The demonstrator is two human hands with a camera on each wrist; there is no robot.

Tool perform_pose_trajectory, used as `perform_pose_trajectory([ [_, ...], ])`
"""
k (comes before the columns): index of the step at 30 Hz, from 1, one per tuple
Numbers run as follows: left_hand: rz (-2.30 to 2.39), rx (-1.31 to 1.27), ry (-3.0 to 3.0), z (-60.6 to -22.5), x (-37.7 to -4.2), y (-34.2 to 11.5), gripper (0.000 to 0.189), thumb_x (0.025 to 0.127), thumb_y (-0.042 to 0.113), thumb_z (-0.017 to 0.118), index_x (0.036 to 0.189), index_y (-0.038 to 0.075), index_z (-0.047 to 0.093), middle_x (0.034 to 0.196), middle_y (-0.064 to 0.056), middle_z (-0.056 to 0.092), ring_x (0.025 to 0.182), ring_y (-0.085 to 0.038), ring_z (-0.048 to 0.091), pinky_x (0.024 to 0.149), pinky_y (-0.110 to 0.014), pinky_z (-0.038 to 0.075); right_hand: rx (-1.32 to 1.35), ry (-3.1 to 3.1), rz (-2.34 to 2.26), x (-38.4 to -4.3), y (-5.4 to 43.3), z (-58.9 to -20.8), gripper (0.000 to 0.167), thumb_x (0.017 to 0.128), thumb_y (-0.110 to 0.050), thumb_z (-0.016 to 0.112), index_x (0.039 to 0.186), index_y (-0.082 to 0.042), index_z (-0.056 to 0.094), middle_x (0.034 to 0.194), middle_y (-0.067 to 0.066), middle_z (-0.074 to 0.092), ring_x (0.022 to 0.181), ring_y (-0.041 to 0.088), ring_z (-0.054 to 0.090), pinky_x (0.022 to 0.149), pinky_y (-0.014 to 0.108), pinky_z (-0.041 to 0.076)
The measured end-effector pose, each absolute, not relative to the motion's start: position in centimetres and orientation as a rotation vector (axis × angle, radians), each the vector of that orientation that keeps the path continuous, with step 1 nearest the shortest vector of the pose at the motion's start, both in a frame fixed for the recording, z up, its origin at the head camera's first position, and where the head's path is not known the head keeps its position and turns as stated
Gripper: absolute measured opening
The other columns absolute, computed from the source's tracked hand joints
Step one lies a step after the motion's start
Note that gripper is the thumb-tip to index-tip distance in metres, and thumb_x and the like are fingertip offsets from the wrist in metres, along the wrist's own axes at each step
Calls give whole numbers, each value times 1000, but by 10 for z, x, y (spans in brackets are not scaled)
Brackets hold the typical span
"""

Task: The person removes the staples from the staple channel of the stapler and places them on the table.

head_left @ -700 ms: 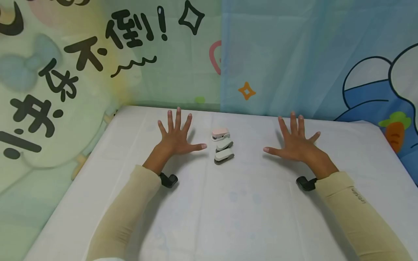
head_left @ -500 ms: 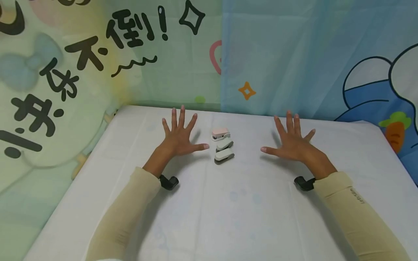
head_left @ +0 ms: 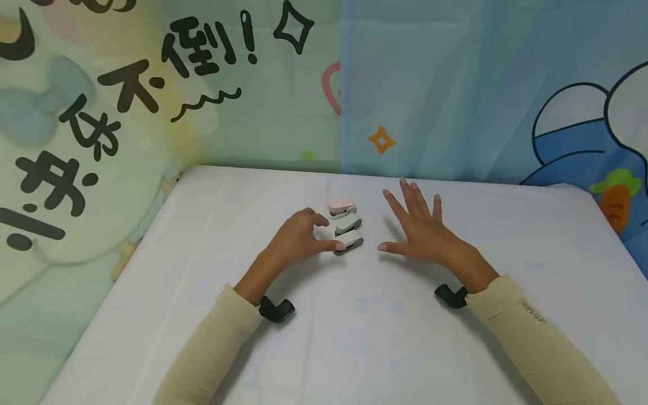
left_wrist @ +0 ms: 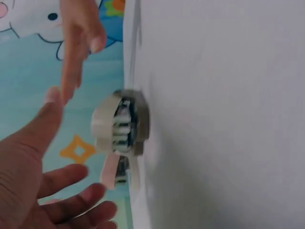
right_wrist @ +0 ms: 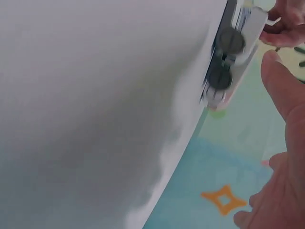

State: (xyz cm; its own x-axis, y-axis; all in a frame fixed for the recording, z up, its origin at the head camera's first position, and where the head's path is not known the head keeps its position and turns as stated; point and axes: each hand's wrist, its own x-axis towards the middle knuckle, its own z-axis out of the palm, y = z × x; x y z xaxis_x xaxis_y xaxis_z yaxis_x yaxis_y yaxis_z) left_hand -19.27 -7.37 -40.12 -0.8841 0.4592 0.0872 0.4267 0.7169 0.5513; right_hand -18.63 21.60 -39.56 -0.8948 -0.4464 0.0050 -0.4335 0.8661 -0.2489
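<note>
Three small staplers stand in a row on the table in the head view: a pink-topped one (head_left: 341, 207) farthest, a white one (head_left: 348, 224) in the middle, and a white one with a grey base (head_left: 350, 242) nearest. My left hand (head_left: 300, 236) hovers at their left, fingers bent loosely, thumb tip overlapping the nearest stapler. In the left wrist view, a gap shows between that hand's fingers and the white staplers (left_wrist: 121, 124). To the right, my right hand (head_left: 422, 233) is spread above the table, holding nothing. The right wrist view shows the staplers' grey ends (right_wrist: 231, 42).
A white cloth covers the table (head_left: 385, 349). Behind it hangs a printed curtain (head_left: 445, 90), with another printed cloth (head_left: 101, 185) along the left side. Black camera mounts (head_left: 276, 310) sit at both wrists.
Both hands have moved inward toward the staplers. The left hand's fingers, earlier spread wide, are now bent near them. The right hand remains spread. The staplers have not moved.
</note>
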Motion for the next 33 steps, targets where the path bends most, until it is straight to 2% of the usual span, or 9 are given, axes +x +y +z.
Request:
perform_pose_trajectory([
  [4,802,740,2766,-411,-194,-64,62,73,52,82,112,5,71,99,-2,65,87,-14,58,75,-27,48,-903,2971,-415,-184,199,-399,106,81,-60,70,158,-19,10,160,14,-13,145,36,-8,106,68,0],
  [10,730,850,2718,-419,-196,-56,33,75,39,85,86,12,69,71,3,54,69,-13,46,60,-26,37,-1171,2915,-468,-180,174,-399,87,82,-45,78,151,-13,35,157,17,13,142,36,15,107,60,20],
  [17,735,883,2744,-419,-200,-49,29,79,33,83,90,9,69,74,2,58,70,-13,48,62,-27,38,-1197,2868,-565,-177,155,-390,48,87,-26,76,130,-11,61,132,11,49,122,28,42,96,46,40],
  [20,781,876,2748,-422,-200,-46,25,83,28,80,93,7,71,78,1,58,71,-13,48,63,-27,39,-1218,2878,-573,-177,148,-389,40,87,-20,76,123,-6,65,123,8,55,113,26,48,92,41,43],
  [25,883,804,2753,-425,-197,-44,17,86,20,76,88,4,70,81,-2,58,70,-15,51,61,-26,41,-1204,2903,-617,-176,142,-389,32,86,-15,76,115,-3,68,117,9,58,108,26,53,89,39,45],
  [33,1050,796,2702,-422,-191,-45,12,85,10,76,89,1,69,85,-5,60,73,-14,54,62,-24,44,-1093,2834,-740,-174,143,-387,34,88,-13,74,119,-3,64,115,7,63,107,23,56,91,38,44],
])
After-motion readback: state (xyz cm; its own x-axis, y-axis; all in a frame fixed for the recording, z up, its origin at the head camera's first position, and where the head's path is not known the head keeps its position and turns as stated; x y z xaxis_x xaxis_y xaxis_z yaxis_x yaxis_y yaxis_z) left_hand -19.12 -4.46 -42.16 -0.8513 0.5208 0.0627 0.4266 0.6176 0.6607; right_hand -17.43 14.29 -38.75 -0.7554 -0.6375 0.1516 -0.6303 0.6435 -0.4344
